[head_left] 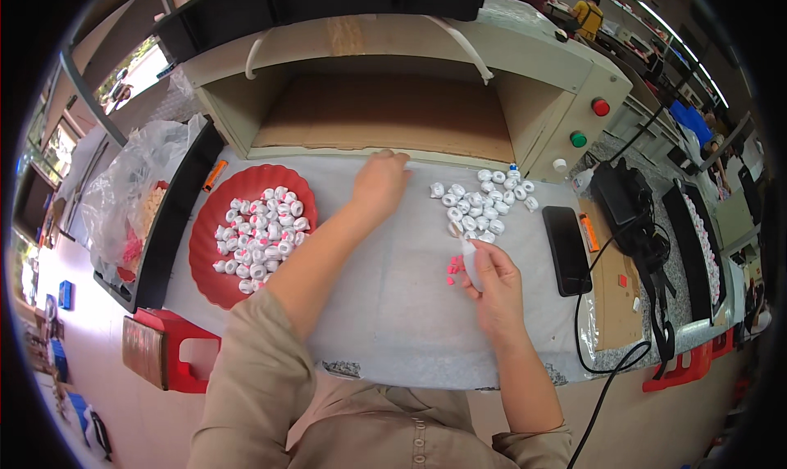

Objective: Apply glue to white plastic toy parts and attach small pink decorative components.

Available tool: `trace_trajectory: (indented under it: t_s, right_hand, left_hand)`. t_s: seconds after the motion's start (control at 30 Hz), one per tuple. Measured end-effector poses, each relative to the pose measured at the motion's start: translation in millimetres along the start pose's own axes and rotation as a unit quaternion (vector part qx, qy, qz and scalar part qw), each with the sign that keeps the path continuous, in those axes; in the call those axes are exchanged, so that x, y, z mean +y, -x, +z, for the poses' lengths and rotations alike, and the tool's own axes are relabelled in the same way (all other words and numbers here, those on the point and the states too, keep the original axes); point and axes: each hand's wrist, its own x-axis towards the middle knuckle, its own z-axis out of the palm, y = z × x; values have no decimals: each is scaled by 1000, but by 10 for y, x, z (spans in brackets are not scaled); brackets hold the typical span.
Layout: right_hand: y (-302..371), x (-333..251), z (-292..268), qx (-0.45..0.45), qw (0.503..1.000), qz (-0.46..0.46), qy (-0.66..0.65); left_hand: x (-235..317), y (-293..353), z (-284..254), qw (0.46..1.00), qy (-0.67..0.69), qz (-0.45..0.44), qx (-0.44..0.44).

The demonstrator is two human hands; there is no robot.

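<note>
My right hand [498,293] is closed around a small white squeeze bottle [470,260] with a thin tip pointing up and away from me. Several small pink pieces [452,269] lie on the white sheet just left of the bottle. Beyond it sits a loose group of small white rounded parts [484,200]. My left hand [381,186] is stretched forward near the front edge of the box-like machine; its fingers are mostly hidden, so I cannot tell whether they hold anything. Left of my left forearm, a red scalloped plate [209,260] bears many white parts, several with pink bits.
A grey machine [566,112] with an open cavity stands behind the sheet. A black phone [566,252], an orange lighter [589,232] and a black adapter with cables [619,198] lie at right. Another orange lighter [215,175] and a black tray [176,231] are at left.
</note>
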Motion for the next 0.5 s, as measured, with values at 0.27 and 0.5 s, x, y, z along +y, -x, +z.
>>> trace_trajectory:
  t_s: [0.27, 0.5]
  right_hand:
    - [8, -102, -87, 66, 996, -56, -22]
    - [15, -92, -165, 48, 987, -142, -54]
  left_hand:
    - [139, 552, 76, 994, -25, -33, -104]
    - [298, 888, -156, 570, 723, -280, -272]
